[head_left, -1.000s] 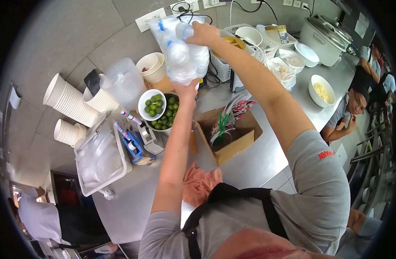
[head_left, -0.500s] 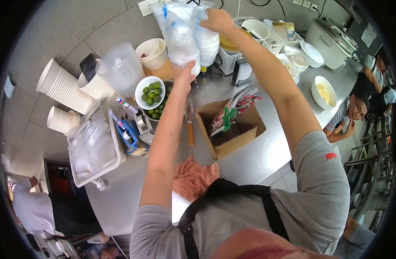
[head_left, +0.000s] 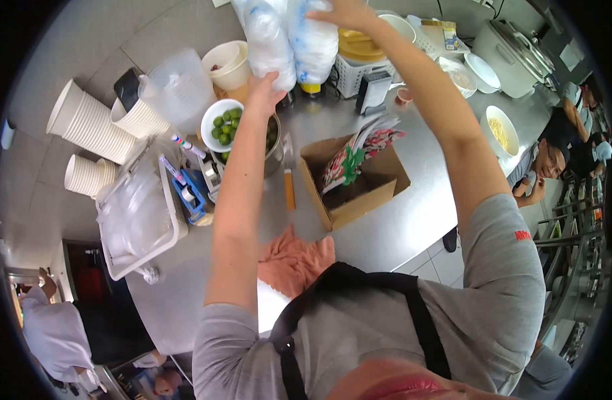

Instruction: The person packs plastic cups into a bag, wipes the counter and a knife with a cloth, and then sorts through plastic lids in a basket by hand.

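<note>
Cloth (head_left: 296,260), salmon and crumpled, is lying nearest, before an open cardboard box (head_left: 359,210) on the smooth steel counter (head_left: 392,240). Farther off, the left hand (head_left: 262,95) is meeting the left plastic-wrapped bundle (head_left: 269,43) low down, its grip impossible to tell. Well apart, the right hand (head_left: 347,15) is extending loose fingers over the right plastic-wrapped bundle (head_left: 312,47), both lumpy, glossy bundles now standing more separated.

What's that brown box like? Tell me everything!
The box looks like plain cardboard, open on top, sitting at a slant on the shiny metal table. Something with red, white and green print sticks out of it. An orange-handled tool lies nearby, not touching. The left hand and right hand are away from it.
</note>
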Demonstrator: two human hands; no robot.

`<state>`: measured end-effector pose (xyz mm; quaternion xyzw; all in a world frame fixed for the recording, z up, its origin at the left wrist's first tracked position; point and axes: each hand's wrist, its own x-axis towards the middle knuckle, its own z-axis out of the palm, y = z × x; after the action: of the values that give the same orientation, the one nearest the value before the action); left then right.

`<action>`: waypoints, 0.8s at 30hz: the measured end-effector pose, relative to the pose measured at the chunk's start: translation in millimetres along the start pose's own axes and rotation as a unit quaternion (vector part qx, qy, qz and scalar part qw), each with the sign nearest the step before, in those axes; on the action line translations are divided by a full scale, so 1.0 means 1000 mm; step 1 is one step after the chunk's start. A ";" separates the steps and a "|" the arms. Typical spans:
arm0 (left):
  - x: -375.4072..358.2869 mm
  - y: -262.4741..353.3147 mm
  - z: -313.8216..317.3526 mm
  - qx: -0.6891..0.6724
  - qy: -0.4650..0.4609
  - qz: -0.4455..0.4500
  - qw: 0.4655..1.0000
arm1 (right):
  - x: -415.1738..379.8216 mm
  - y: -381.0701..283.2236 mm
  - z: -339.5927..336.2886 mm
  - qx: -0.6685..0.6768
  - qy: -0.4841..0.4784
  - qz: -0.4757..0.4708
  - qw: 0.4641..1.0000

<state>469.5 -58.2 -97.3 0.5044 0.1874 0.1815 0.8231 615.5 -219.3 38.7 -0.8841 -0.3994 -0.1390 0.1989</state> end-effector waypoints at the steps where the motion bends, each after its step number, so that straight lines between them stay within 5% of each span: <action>1: -0.010 0.004 0.000 0.014 -0.006 -0.022 1.000 | 0.000 0.010 0.008 0.037 0.083 -0.059 0.994; 3: -0.043 0.016 0.004 0.043 -0.033 -0.016 0.998 | -0.030 0.020 -0.008 0.017 0.150 -0.144 0.978; 5: -0.086 0.031 0.002 0.059 -0.077 0.002 0.995 | -0.097 -0.013 -0.056 0.108 0.050 0.003 0.993; 7: -0.124 0.030 -0.012 0.075 -0.123 0.023 0.989 | -0.143 0.019 -0.059 0.089 0.061 -0.071 0.992; 9: -0.158 0.025 -0.029 0.314 -0.190 -0.008 0.930 | -0.208 0.022 -0.065 0.193 -0.026 0.057 0.979; 10: -0.168 0.012 -0.041 0.431 -0.202 0.017 0.879 | -0.237 0.039 -0.050 0.190 0.026 0.003 0.981; 11: -0.175 -0.008 -0.054 0.541 -0.211 0.041 0.813 | -0.267 0.029 -0.047 0.221 0.039 0.060 0.973; 12: -0.184 -0.024 -0.058 0.541 -0.210 0.038 0.813 | -0.297 0.031 -0.035 0.267 0.001 0.124 0.956; 14: -0.202 -0.056 -0.060 0.690 -0.078 0.172 0.699 | -0.346 0.032 -0.012 0.331 -0.081 0.213 0.916; 18: -0.201 -0.097 -0.062 0.669 -0.053 0.172 0.721 | -0.402 -0.020 0.036 0.502 -0.254 0.251 0.788; 22: -0.212 -0.099 -0.067 0.685 -0.020 0.128 0.717 | -0.404 -0.051 0.065 0.581 -0.299 0.277 0.704; 24: -0.225 -0.094 -0.071 0.707 -0.011 0.124 0.696 | -0.397 -0.059 0.073 0.631 -0.273 0.372 0.623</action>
<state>250.7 -153.7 -183.0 0.9583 0.1868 0.0907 0.1963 321.7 -408.7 -172.4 -0.6121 -0.0625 0.4809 0.6246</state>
